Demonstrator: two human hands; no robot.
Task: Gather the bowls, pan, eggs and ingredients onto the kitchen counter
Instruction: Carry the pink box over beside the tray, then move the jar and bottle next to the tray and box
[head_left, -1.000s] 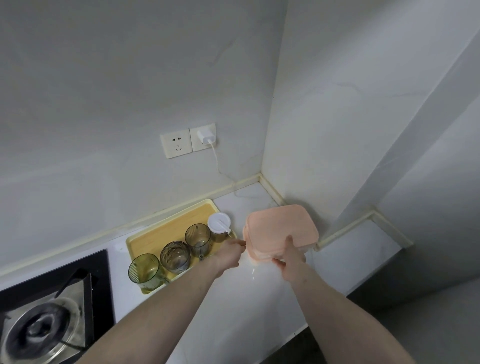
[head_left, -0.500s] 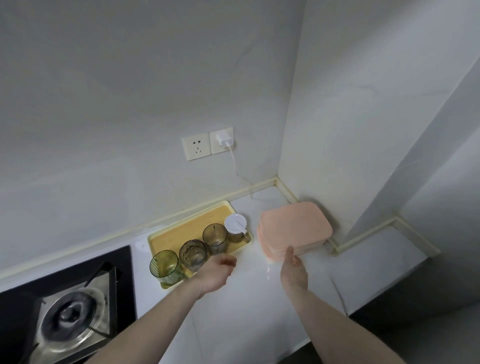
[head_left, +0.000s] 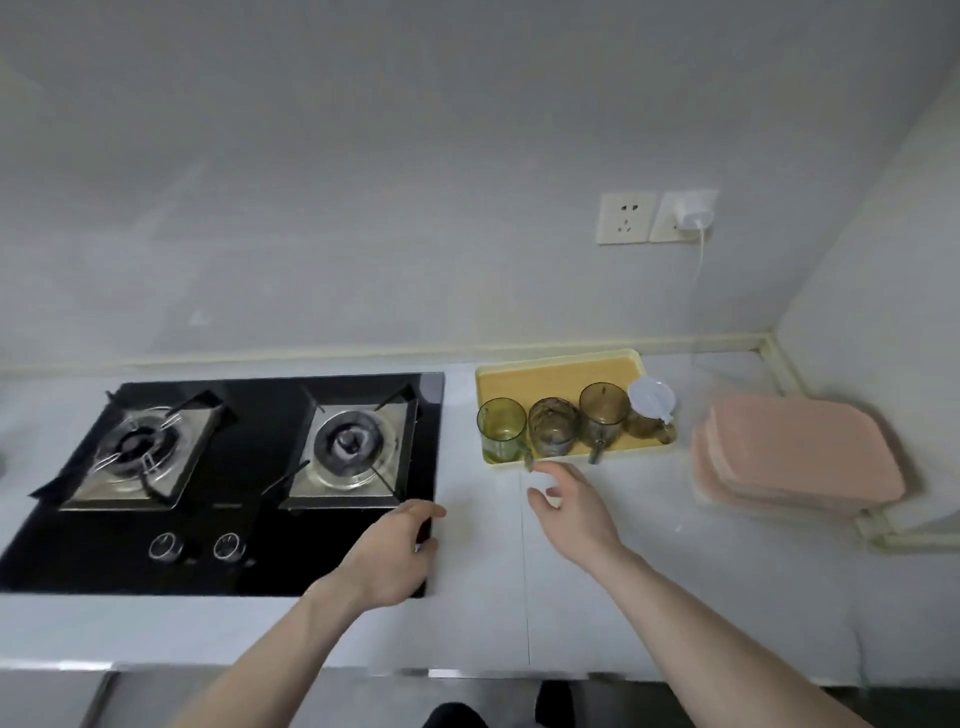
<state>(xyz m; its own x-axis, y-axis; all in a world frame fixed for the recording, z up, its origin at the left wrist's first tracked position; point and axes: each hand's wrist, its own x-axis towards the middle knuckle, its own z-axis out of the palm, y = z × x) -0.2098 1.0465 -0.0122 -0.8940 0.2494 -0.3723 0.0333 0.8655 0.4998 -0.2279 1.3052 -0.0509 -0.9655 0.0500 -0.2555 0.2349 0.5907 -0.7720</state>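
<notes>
A pink stack of lidded containers (head_left: 795, 457) rests on the white counter (head_left: 649, 597) in the right corner, with neither hand on it. My right hand (head_left: 571, 504) hovers over the counter in front of the yellow tray, fingers loosely spread and empty. My left hand (head_left: 389, 551) hangs above the right front corner of the black gas hob (head_left: 218, 483), fingers relaxed, holding nothing. No bowls, pan or eggs are in view.
A yellow tray (head_left: 561, 371) against the back wall carries three tinted glass mugs (head_left: 553, 431) and a small jar with a white lid (head_left: 652, 400). A white charger (head_left: 693, 215) is plugged into the wall socket, its cable hanging to the counter.
My right hand has let go of the pink containers and drawn back left. My left hand has moved left over the hob's corner. The view has swung left, so the whole hob shows.
</notes>
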